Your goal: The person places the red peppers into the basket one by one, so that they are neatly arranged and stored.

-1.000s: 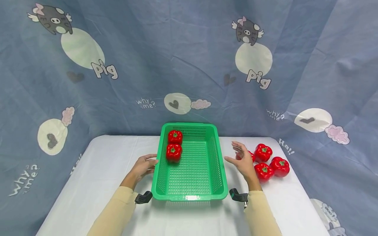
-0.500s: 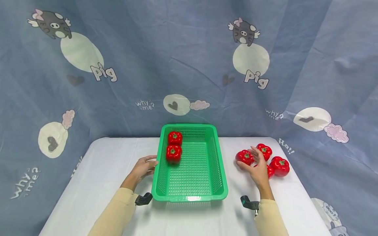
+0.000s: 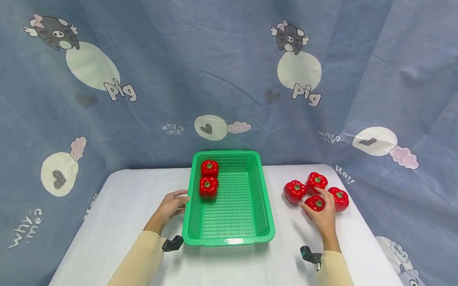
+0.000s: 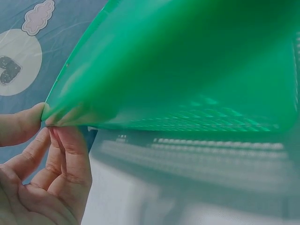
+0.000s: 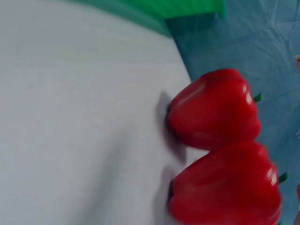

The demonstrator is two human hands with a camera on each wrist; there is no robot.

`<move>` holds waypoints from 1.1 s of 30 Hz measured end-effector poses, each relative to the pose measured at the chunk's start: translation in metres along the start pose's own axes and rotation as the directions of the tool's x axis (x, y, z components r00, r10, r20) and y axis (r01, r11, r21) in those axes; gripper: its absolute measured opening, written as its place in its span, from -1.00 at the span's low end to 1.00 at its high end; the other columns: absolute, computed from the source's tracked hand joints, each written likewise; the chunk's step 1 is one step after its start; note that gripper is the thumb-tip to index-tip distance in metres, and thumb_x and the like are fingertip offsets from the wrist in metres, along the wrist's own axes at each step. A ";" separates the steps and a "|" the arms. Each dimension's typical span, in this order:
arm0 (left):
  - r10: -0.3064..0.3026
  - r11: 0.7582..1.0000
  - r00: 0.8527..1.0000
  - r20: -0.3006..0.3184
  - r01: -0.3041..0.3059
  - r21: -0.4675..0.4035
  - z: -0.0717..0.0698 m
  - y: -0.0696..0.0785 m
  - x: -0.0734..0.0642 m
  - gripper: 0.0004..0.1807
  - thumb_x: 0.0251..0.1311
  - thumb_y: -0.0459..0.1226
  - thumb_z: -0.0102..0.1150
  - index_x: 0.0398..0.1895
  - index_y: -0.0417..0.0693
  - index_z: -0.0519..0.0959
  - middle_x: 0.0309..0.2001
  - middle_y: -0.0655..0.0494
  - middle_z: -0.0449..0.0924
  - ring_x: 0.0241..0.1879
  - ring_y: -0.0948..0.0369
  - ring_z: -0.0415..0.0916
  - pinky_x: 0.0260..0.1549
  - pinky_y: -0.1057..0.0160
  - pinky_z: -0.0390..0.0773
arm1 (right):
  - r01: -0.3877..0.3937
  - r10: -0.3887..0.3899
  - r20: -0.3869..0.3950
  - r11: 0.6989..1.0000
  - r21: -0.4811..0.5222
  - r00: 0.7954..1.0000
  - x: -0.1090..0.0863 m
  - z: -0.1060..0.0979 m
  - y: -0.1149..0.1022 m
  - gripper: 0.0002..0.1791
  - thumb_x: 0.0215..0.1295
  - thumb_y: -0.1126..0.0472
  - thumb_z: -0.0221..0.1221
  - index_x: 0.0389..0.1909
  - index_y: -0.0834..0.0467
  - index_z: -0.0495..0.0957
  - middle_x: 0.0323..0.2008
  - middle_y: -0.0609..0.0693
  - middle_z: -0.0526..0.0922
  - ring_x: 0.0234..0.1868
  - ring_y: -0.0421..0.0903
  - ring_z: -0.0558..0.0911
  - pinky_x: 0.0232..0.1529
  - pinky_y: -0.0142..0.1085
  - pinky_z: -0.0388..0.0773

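Observation:
A green plastic basket (image 3: 229,241) stands mid-table with two red bell peppers (image 3: 209,187) along its left side. My left hand (image 3: 171,207) holds the basket's left rim; in the left wrist view the thumb (image 4: 23,125) and fingers pinch the edge. Over the nearest pepper (image 3: 315,203) of the right-hand group, my right hand (image 3: 323,213) is spread, thumb on its left and fingers at its far right. The right wrist view shows two peppers (image 5: 213,110) on their sides of the frame, with only slivers of fingertips (image 5: 298,61) at its right edge.
Three more peppers lie close around the right hand: one to the left (image 3: 295,191), one behind (image 3: 316,182) and one to the right (image 3: 340,198). A white cloth covers the table (image 3: 136,190). Behind hangs a blue printed curtain (image 3: 161,79).
My right hand has moved right, from beside the basket past the left pepper to the nearest one in the group. The left hand has stayed at the basket rim.

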State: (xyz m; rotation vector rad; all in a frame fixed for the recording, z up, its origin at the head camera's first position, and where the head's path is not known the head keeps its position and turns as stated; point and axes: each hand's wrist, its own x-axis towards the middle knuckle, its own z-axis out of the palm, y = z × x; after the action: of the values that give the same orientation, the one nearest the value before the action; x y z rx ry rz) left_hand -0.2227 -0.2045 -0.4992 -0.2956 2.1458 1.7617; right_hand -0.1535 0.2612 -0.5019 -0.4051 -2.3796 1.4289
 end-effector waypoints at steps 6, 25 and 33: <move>0.006 1.000 1.000 -0.005 -0.006 -0.003 -0.001 0.000 -0.001 -0.48 0.33 -0.32 0.04 0.33 -0.28 0.29 -0.05 -0.11 0.64 -0.31 0.23 0.60 -0.25 0.24 0.61 | -0.044 0.044 -0.044 0.999 0.001 0.998 -0.002 -0.002 0.014 -0.18 0.05 0.25 0.42 0.33 0.16 0.26 0.34 0.19 0.15 0.41 0.18 0.08 0.21 0.27 0.26; 0.002 1.000 1.000 -0.004 -0.002 0.001 -0.001 0.003 -0.005 -0.48 0.35 -0.32 0.04 0.34 -0.29 0.28 -0.04 -0.12 0.64 -0.32 0.24 0.60 -0.30 0.27 0.60 | -0.127 0.128 -0.005 0.992 0.016 0.992 -0.001 -0.001 0.033 -0.15 0.15 0.27 0.35 0.42 0.17 0.14 0.39 0.23 0.13 0.44 0.21 0.04 0.27 0.23 0.20; 0.008 1.000 1.000 0.001 -0.008 -0.001 -0.001 0.002 -0.003 -0.49 0.35 -0.33 0.03 0.34 -0.29 0.28 -0.01 -0.15 0.62 -0.31 0.24 0.60 -0.29 0.27 0.60 | -0.122 0.123 0.017 0.991 -0.053 0.992 0.000 -0.004 0.036 -0.13 0.15 0.35 0.31 0.45 0.18 0.09 0.40 0.26 0.12 0.44 0.24 0.04 0.28 0.24 0.16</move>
State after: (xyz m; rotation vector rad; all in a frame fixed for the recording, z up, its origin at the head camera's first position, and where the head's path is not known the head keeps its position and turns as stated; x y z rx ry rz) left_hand -0.2212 -0.2050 -0.4961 -0.2874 2.1483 1.7673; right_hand -0.1497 0.2808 -0.5316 -0.5624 -2.4495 1.4320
